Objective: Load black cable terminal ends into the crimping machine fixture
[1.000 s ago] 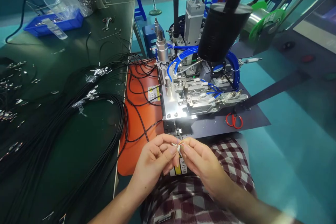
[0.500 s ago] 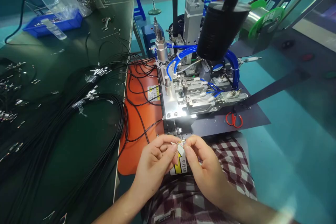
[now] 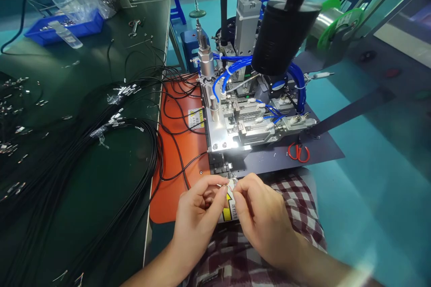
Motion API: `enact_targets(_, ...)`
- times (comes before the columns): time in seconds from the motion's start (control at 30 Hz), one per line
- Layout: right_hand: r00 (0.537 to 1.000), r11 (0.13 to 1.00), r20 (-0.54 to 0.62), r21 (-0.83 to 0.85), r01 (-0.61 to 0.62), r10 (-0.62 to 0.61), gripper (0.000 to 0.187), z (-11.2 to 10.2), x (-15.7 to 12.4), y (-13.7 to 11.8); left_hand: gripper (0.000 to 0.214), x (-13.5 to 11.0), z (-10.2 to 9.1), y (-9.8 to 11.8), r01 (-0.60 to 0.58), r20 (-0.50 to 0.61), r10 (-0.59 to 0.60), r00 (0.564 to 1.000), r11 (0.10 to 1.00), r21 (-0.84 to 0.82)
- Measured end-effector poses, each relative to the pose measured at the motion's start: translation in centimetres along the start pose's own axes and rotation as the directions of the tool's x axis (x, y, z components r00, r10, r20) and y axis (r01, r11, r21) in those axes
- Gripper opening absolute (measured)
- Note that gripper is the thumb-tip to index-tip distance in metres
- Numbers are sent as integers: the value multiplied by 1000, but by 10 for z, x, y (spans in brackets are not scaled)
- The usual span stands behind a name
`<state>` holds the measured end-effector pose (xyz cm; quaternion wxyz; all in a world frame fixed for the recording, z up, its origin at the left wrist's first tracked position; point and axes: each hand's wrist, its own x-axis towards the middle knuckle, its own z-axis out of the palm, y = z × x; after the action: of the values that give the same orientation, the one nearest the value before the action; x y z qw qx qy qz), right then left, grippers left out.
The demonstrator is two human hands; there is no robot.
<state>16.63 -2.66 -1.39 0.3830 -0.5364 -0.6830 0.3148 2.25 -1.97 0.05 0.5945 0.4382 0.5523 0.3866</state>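
My left hand [image 3: 198,215] and my right hand [image 3: 261,215] meet in front of me, just below the machine's front edge. Both pinch the thin bare wire ends [image 3: 230,184] of a black cable [image 3: 175,175] between thumb and forefinger. The cable runs left from my fingers over the orange mat [image 3: 175,188]. The wire tips are tiny and partly hidden by my fingertips. Right behind my hands stands the metal fixture machine [image 3: 235,130] with blue air hoses [image 3: 232,69].
Bundles of black cables [image 3: 84,161] with metal terminals lie on the dark green bench at left. A blue tray [image 3: 63,27] and plastic bags stand at the far left. Red-handled scissors [image 3: 298,152] lie right of the machine. A black cylinder [image 3: 283,36] hangs above it.
My hands have closed together a little and dropped slightly toward my lap, still pinching the wire ends. The view has shifted slightly.
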Motion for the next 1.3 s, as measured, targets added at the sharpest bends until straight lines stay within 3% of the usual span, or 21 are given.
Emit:
enact_targets(0.03,989,976,68,164,-142,132,18,1,1,-2,18,-1,0,-1,-11,-3,11,1000,1000,7)
enact_targets(0.07,953,897,164,328,-296,255,21,1,2,-3,18,-1,0,-1,-15,3,15,1000,1000,2)
enact_targets(0.1,902,777,263,461,-428,342,24,2,3,-4,18,-1,0,-1,-13,14,13,1000,1000,-16)
enact_targets(0.17,824,552,387,613,-566,414,29,4,5,-6,19,0,0,0,11,46,-8,999,998,-66)
enact_targets(0.23,803,457,416,666,-589,427,31,7,6,-6,19,3,-1,1,48,65,-42,997,994,-97)
enact_targets(0.43,810,375,472,722,-582,349,33,14,7,-3,20,9,-6,-2,102,134,-82,988,983,-154)
enact_targets(0.5,810,412,468,700,-584,353,31,16,6,-3,19,10,-7,-3,112,148,-84,985,974,-198)
enact_targets(0.57,846,555,388,638,-533,367,27,16,3,-2,18,10,-7,-2,123,156,-88,984,966,-230)
enact_targets(0.67,962,872,126,405,-274,244,17,14,-2,1,18,10,-5,0,118,143,-87,986,967,-226)
enact_targets(0.73,995,971,19,215,-105,103,14,12,-3,2,19,10,-3,1,114,128,-89,988,971,-209)
enact_targets(0.8,998,989,15,133,-62,61,13,10,-3,2,20,9,-3,0,115,114,-93,989,971,-207)
enact_targets(0.93,992,983,40,132,-128,124,15,6,-2,0,20,9,-2,0,121,112,-98,989,969,-215)
enact_targets(1.1,999,999,-31,-13,41,-41,11,1,0,1,20,8,-1,2,89,97,-72,993,980,-180)
enact_targets(1.2,990,979,84,161,-128,115,15,-2,3,3,21,7,-3,1,102,104,-83,991,975,-196)
enact_targets(1.3,948,895,200,325,-304,250,18,-6,8,4,20,6,-4,-2,116,124,-93,988,973,-198)
